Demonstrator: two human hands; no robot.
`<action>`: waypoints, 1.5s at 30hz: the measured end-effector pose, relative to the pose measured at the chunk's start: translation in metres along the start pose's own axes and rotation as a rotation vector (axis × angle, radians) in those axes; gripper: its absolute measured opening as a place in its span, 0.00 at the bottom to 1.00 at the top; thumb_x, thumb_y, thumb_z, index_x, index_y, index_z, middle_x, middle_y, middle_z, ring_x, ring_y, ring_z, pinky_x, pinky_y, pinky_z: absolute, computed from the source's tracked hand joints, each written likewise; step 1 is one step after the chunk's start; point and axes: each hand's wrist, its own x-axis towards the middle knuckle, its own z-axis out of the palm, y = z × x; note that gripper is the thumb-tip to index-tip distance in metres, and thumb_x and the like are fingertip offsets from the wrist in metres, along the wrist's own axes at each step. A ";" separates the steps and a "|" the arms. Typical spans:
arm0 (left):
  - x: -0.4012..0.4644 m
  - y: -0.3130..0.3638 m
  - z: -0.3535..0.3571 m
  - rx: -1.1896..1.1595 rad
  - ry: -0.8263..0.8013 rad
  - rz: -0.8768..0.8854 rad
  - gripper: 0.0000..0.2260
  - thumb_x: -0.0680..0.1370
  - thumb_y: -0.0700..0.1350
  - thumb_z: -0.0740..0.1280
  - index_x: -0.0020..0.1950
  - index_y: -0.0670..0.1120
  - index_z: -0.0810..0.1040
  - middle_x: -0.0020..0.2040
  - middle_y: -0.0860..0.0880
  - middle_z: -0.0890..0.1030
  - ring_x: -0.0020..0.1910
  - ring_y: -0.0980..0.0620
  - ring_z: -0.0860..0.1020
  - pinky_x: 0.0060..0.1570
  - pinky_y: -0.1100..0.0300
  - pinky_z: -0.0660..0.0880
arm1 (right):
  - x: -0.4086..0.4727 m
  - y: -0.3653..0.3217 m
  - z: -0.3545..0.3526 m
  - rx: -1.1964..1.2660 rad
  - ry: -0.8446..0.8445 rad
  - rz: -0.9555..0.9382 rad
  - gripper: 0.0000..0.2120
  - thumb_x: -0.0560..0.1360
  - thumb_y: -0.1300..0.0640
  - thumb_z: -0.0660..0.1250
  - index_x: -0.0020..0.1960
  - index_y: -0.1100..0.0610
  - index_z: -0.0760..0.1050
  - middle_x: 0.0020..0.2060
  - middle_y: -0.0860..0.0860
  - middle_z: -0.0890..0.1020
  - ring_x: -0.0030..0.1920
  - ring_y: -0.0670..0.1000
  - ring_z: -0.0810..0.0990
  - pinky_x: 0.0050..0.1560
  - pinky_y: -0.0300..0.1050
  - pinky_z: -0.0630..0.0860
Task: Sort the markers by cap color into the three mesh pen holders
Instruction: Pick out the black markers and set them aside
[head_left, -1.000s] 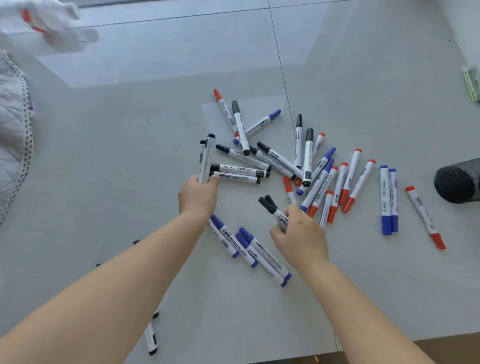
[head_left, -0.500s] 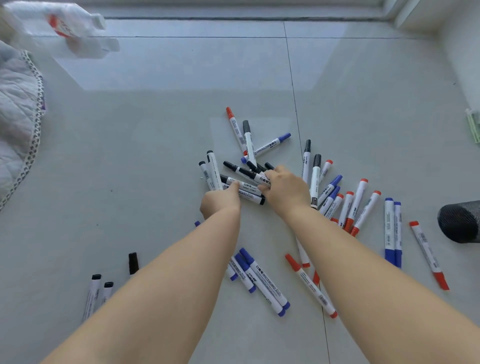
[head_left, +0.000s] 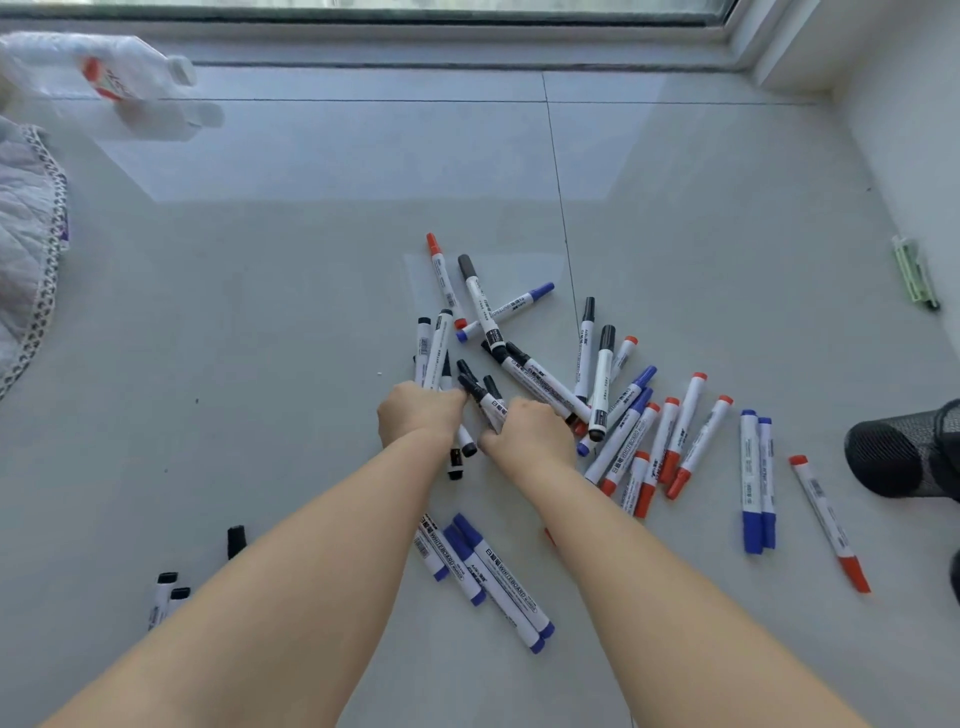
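In the head view, both hands met over the middle of the marker pile on the floor (head_left: 260, 312). The left hand (head_left: 418, 415) was curled round a bunch of black markers (head_left: 434, 353), their caps fanning up and away from the fist and a couple of butt ends poking out below it. The right hand (head_left: 530, 434) was curled too, pinching more black markers (head_left: 483, 396) just beside the left bunch; how many, I could not tell. Only one holder (head_left: 898, 452) showed, lying on its side at the right edge, well apart from the hands; the other two were out of view. The likely slip, I judged, was a marker sliding out of the overfull left fist, since the bunch was splayed rather than aligned. A stray colour could also get swept up, because black markers lay crossed with a red (head_left: 441, 275) and a blue (head_left: 511, 306) one at the far end. Red markers (head_left: 685, 431) and a blue pair (head_left: 756, 483) lay between the hands and the holder, more blues (head_left: 493, 577) between the forearms, and black ones (head_left: 166, 592) near the left arm. A bottle (head_left: 119, 73), a quilt (head_left: 26, 249) and a green clip (head_left: 917, 273) sat at the edges.
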 end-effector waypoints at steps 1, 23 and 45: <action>-0.001 0.001 -0.002 -0.004 -0.007 -0.005 0.10 0.67 0.50 0.69 0.36 0.45 0.72 0.33 0.48 0.74 0.36 0.46 0.75 0.33 0.61 0.70 | -0.004 0.003 -0.002 0.054 -0.018 0.035 0.13 0.71 0.50 0.65 0.47 0.59 0.70 0.44 0.55 0.77 0.42 0.56 0.75 0.33 0.41 0.66; -0.023 -0.200 -0.211 -0.052 0.099 0.152 0.07 0.70 0.51 0.66 0.39 0.48 0.73 0.35 0.50 0.78 0.33 0.52 0.75 0.29 0.61 0.69 | -0.164 -0.106 0.117 0.665 -0.178 0.113 0.08 0.72 0.57 0.60 0.37 0.56 0.62 0.30 0.49 0.69 0.31 0.51 0.67 0.32 0.44 0.65; -0.018 -0.310 -0.194 0.437 0.244 0.308 0.30 0.78 0.58 0.55 0.76 0.50 0.49 0.67 0.44 0.63 0.59 0.44 0.64 0.56 0.51 0.66 | -0.196 -0.151 0.209 0.047 0.208 -0.204 0.26 0.79 0.58 0.54 0.75 0.59 0.50 0.74 0.57 0.55 0.66 0.58 0.61 0.68 0.48 0.60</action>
